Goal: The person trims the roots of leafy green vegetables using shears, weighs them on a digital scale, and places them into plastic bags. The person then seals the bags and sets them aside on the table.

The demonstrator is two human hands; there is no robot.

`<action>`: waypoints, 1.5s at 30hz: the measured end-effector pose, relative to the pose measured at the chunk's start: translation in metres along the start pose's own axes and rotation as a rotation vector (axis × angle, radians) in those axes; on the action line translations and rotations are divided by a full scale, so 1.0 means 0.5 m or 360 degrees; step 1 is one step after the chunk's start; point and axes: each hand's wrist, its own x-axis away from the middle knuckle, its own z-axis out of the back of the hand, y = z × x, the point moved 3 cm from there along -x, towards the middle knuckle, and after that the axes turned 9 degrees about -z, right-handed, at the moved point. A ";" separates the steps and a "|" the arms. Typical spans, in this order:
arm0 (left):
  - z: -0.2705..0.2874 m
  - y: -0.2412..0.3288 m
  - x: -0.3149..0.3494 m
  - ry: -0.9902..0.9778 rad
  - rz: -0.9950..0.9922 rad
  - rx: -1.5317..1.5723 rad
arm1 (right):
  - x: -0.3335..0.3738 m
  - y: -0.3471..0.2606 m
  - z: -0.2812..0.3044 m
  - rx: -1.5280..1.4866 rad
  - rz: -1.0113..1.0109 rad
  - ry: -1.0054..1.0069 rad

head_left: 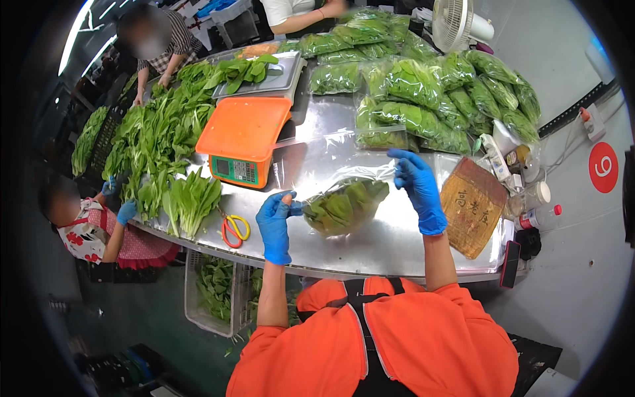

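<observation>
A clear plastic bag of leafy greens hangs over the near part of the metal table, between my two blue-gloved hands. My left hand pinches the bag's left edge, its thumb tip showing bare through the glove. At the upper right of the bag, my right hand has its fingers bent around the thin film, though the exact grip is hard to see. To the left of my left hand lie scissors with red and yellow handles. An orange weighing scale stands just beyond them.
Loose greens cover the table's left side. Packed bags are piled at the back right, near a fan. A wooden board and a bottle lie rightward. A crate stands below. Co-workers are at left and back.
</observation>
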 end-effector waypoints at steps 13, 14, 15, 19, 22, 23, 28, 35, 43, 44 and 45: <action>0.001 0.053 -0.139 0.0130 -0.0474 -0.0050 | -0.113 -0.083 -0.082 -0.0110 0.0400 -0.0171; 0.002 0.059 -0.139 0.0128 -0.0584 -0.0055 | -0.097 -0.084 -0.079 -0.0003 0.0441 -0.0242; 0.009 0.066 -0.118 0.0154 -0.0609 -0.0093 | -0.075 -0.081 -0.069 0.0099 0.0466 -0.0316; 0.071 -0.078 -0.038 -0.0199 -0.0527 -0.0484 | -0.005 0.056 0.025 0.0548 0.0025 -0.0380; 0.126 -0.241 0.039 -0.0688 -0.0324 -0.1019 | 0.017 0.243 0.158 0.1355 -0.0072 -0.0464; 0.133 -0.252 0.047 -0.0499 -0.0228 -0.0792 | 0.010 0.260 0.172 0.1132 -0.0244 -0.0292; 0.095 -0.251 0.064 0.0422 0.0796 -0.0109 | 0.012 0.278 0.119 0.0889 -0.0513 0.0385; 0.097 -0.324 0.116 -0.0098 0.1110 0.0056 | 0.017 0.326 0.152 0.0733 -0.0517 0.0213; 0.110 -0.272 0.132 -0.0304 0.1223 0.0047 | 0.095 0.250 -0.033 0.1415 0.0391 -0.0065; 0.115 -0.271 0.132 -0.0316 0.1230 0.0033 | 0.104 0.265 -0.062 0.1404 0.0335 -0.0226; 0.116 -0.263 0.134 -0.0315 0.1229 0.0023 | 0.108 0.284 -0.082 0.1465 0.0358 -0.0279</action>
